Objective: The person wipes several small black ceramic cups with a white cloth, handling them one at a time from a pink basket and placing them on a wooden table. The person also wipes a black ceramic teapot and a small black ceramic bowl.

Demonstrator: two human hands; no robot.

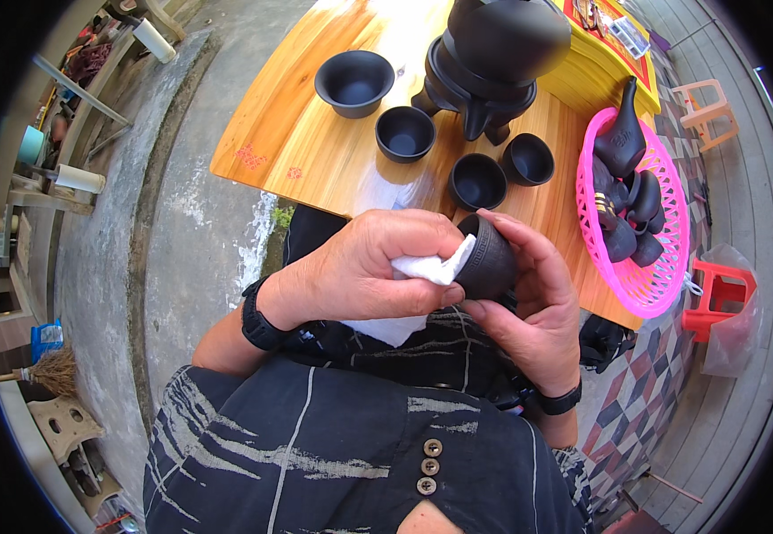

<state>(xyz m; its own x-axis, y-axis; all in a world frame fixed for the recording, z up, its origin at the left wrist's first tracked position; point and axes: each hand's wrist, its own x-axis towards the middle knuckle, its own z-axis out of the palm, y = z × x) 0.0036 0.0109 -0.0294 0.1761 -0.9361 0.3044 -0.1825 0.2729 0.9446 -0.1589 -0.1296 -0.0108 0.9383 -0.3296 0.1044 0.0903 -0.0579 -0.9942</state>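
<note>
Between my hands, over my lap and by the near table edge, is a small dark clay teacup (490, 267) with a patterned band under its rim. My right hand (547, 300) grips the cup from the right, fingers around its far side and thumb below. My left hand (366, 267) pinches a folded white cloth (436, 268) against the cup's rim. More of the white material hangs under that hand. Beyond them stand a flared black bowl (354, 83) and several black cups, among them one upright cup (405, 135) and another tilted a little (529, 160).
On the wooden table (273, 127) stands a black teapot-like vessel on a footed base (483, 87). At the right edge, a pink plastic basket (657, 307) holds several black tea pieces. A yellow box (600, 73) stands behind it. A red stool (717, 300) is on the tiled floor.
</note>
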